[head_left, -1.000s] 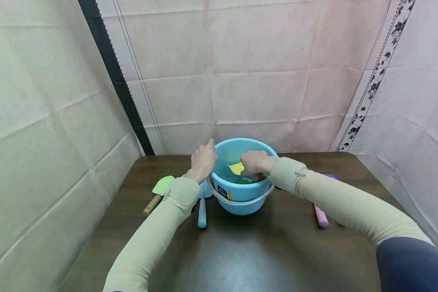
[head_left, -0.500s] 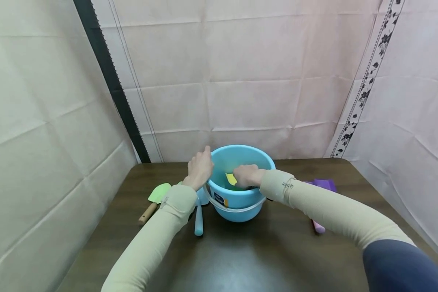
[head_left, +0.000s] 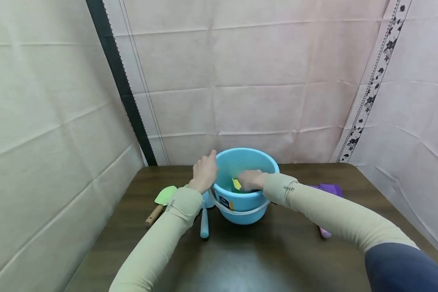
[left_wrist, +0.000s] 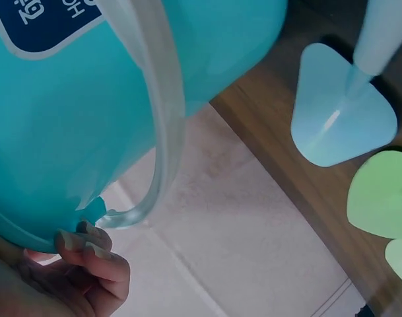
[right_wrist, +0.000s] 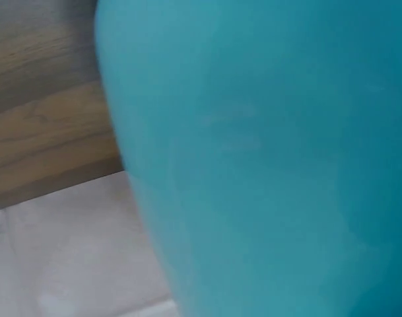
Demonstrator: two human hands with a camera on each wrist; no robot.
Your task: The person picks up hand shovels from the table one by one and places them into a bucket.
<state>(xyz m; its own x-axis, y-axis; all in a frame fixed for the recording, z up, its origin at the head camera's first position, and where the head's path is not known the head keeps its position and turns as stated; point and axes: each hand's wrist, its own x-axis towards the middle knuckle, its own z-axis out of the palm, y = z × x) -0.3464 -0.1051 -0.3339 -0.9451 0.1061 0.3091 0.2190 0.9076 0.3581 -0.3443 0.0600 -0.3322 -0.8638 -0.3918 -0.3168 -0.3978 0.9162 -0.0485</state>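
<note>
A light blue bucket (head_left: 253,201) stands on the dark wooden table. My left hand (head_left: 205,172) holds its rim on the left; in the left wrist view the curled fingers (left_wrist: 101,261) are beside the spot where the white handle (left_wrist: 164,125) joins the bucket. My right hand (head_left: 252,181) is inside the bucket, its fingers curled. A yellow flat piece (head_left: 236,184) shows just left of this hand and seems to be held by it, though the grip is mostly hidden. Only the bucket's outer wall (right_wrist: 240,158) fills the right wrist view.
Left of the bucket lie a blue spatula-like tool (head_left: 204,223) and a green one (head_left: 166,195) with a wooden handle. Further right are a purple tool (head_left: 331,189) and a pink handle (head_left: 325,232), partly behind my right sleeve. Fabric walls surround the table.
My right hand has shifted slightly left and deeper inside the bucket, and less of the yellow piece shows. The left hand stays on the rim. The head view has moved a little.
</note>
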